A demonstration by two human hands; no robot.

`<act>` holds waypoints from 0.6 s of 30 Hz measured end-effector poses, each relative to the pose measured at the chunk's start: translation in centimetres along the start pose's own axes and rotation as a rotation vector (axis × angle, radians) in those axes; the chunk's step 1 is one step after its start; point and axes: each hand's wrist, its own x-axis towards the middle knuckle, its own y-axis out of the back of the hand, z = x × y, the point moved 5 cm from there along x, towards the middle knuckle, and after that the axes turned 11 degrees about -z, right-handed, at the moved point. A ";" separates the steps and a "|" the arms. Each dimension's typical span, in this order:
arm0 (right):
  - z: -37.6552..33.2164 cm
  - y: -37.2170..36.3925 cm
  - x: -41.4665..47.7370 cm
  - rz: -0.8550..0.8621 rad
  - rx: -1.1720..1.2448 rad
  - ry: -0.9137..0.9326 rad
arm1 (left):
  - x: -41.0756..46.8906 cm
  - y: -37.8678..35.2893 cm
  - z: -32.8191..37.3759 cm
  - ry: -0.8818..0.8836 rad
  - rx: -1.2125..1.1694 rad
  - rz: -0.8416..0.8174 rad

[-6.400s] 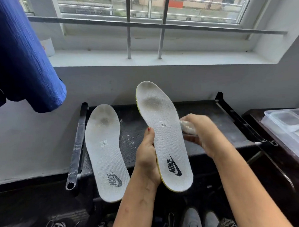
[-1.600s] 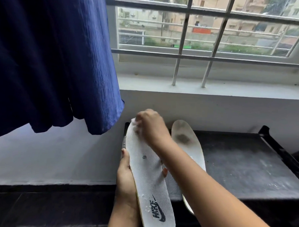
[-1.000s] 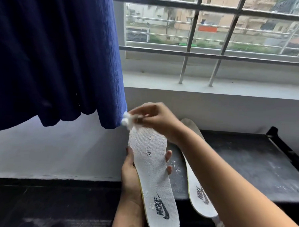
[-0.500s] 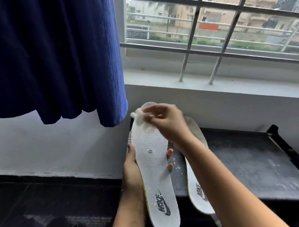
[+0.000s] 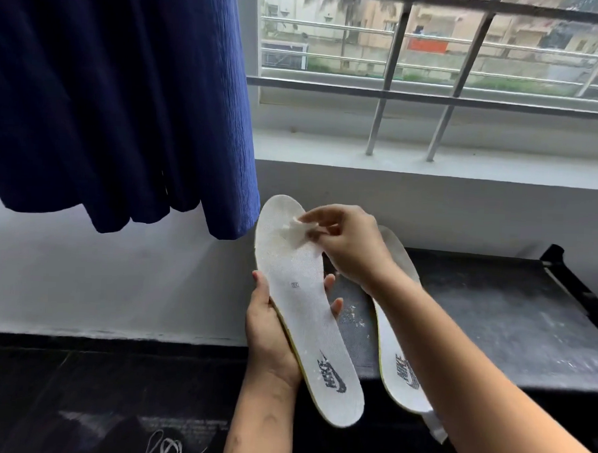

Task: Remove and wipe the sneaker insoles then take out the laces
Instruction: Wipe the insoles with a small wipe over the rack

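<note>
Item one: long white mesh-topped sneaker insole [image 5: 304, 305] with a yellow-green foam edge, a dark printed logo at the heel and a small square label at mid-length. It is held in the air, toe end pointing away and up, heel nearest the person, above the left end of the shelf. Left hand [image 5: 274, 335]: grips this insole from beneath at its waist, thumb lying along the left edge, fingers curled round so that the tips show past the right edge. Right hand [image 5: 349, 247]: thumb and forefinger pinched together on a small crumpled white tissue wad [image 5: 294, 230], which touches the toe end of the held insole; the other fingers are loosely bent. Item two: matching white insole [image 5: 402, 376], logo side up, lying flat on a black flat-topped metal shelf [image 5: 492, 320], its heel overhanging the front edge, its middle hidden by the right forearm. White flecks [image 5: 352, 316] lie on the shelf between the two insoles. Item three: thin white lace loops [image 5: 164, 444] on the dark floor at the lower edge of view; the sneaker is out of view. Surroundings: dark blue crinkled cloth [image 5: 108, 98] hanging at upper left; grey barred window grille [image 5: 386, 79] above a pale painted sill [image 5: 430, 160].
</note>
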 end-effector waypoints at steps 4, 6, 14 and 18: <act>-1.6 -4.1 -0.3 -0.074 -0.294 0.098 | -0.5 -0.4 1.4 -0.048 -0.018 -0.049; -3.5 -6.5 -1.4 -0.262 -0.260 0.161 | -0.7 1.2 3.1 -0.104 -0.026 -0.021; -6.4 -8.3 -0.5 -0.193 -0.002 0.139 | -3.3 4.3 8.4 -0.248 -0.053 -0.038; -6.6 -12.0 -2.4 -0.299 -0.336 0.219 | -3.1 5.4 8.1 -0.240 -0.060 0.022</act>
